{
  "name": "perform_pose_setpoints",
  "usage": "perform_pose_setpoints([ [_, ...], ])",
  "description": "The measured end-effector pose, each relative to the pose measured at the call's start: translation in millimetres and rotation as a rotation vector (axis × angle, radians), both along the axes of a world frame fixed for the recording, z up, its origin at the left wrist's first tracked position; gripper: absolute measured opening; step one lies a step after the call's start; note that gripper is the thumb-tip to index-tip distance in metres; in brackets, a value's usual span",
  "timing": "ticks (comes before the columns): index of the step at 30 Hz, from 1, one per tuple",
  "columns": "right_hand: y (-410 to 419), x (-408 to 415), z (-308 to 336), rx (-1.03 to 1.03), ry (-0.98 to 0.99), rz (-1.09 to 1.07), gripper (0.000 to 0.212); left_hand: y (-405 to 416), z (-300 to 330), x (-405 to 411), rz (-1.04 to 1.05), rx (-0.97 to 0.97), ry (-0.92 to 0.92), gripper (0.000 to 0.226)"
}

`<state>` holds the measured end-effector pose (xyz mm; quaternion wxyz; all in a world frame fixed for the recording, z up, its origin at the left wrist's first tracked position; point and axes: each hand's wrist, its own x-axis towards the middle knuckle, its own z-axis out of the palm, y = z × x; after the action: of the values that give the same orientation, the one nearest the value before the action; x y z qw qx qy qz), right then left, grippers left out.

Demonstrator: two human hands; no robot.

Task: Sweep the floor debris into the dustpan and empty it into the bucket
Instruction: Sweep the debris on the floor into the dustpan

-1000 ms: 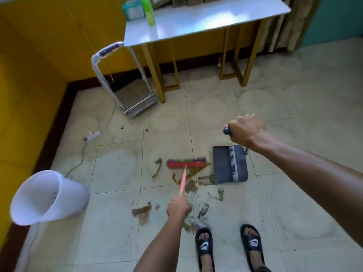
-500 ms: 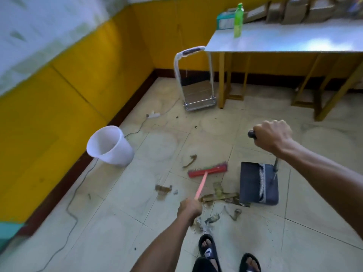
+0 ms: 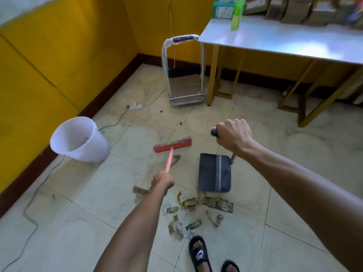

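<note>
White plastic bucket [image 3: 78, 141] waits left of both fists; sweeping is mid-step.
Left fingers [image 3: 164, 178] are wrapped round the pink broom [image 3: 172, 147], its head beyond them; right fingers [image 3: 233, 134] clench the dustpan [image 3: 214, 173] handle, pan below. Debris [image 3: 208, 203] lies nearer the feet, so the broom likely must reach back and push it in.

We stand at room corner. Bucket [image 3: 79, 141] on floor to our left, by wall. Broom head [image 3: 172, 147] ahead, between bucket and dustpan [image 3: 214, 172]. Debris [image 3: 198, 209] scattered between dustpan and our feet. Trolley [image 3: 184, 83] behind broom head, just left of table [image 3: 284, 41]. Bottle [image 3: 237, 14] on table.
</note>
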<state>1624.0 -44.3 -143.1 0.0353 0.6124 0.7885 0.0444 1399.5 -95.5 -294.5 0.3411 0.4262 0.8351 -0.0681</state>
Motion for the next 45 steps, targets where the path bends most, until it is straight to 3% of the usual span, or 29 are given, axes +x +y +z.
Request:
perform_pose_setpoints([
  [5, 26, -12, -14, 0.023, 0.031, 0.073, 0.026, 7, -38, -1, 0.033, -0.068, -0.004, 0.030],
  [11, 51, -17, 3, 0.038, 0.048, 0.141, 0.023, -46, -58, 32, -0.003, -0.100, -0.063, 0.034],
  [17, 63, 6, 37, 0.064, 0.057, 0.286, 0.045, -98, -18, 93, 0.196, -0.169, -0.103, 0.037],
  [21, 64, 35, 55, 0.033, 0.058, 0.409, 0.021, -121, 4, 150, 0.376, -0.159, -0.138, 0.035],
  [28, 56, 56, 74, 0.045, 0.088, 0.682, 0.014, -122, 41, 214, 0.714, -0.038, -0.215, 0.025],
  [37, 64, 20, 57, 0.014, -0.045, 0.803, 0.017, -62, 85, 132, 0.966, 0.002, -0.281, 0.036],
  [41, 72, -14, 43, 0.027, -0.077, 0.866, 0.014, -40, 81, 92, 1.016, -0.031, -0.308, 0.044],
  [45, 77, -53, 28, 0.008, -0.121, 0.953, 0.014, -26, 72, 65, 1.076, 0.060, -0.345, 0.047],
])
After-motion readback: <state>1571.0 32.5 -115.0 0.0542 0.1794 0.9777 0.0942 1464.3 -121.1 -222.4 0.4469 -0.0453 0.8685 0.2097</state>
